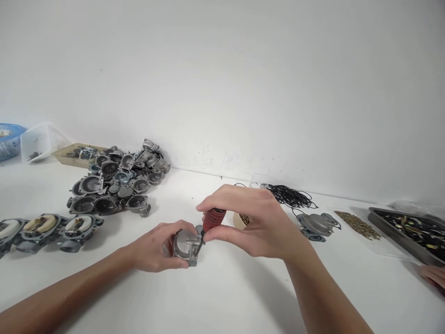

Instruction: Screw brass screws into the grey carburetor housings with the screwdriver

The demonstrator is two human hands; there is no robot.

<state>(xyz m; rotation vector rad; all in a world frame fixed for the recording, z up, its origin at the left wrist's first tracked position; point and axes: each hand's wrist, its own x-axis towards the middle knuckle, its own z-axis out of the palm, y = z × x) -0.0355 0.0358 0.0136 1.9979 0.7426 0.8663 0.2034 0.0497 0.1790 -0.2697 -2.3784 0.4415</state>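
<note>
My left hand (158,248) grips a grey metal carburetor (183,243) around its side, low over the white table. My right hand (252,222) is closed around the red handle of a screwdriver (213,220), fingers on top and thumb below. The driver's dark shaft slants down to the right edge of the carburetor; its tip is too small to make out. Partly behind my right hand stands a small round container (239,221) of brass-coloured screws. To the right of that hand lies another carburetor (317,225).
Left of centre is a heap of metal bowls (114,181), with a row of open carburetor bodies (41,232) before it. Black rubber rings (290,195) lie near the wall. Farther right are brass screws (358,224), a metal tray (399,236) and another person's hand (434,277).
</note>
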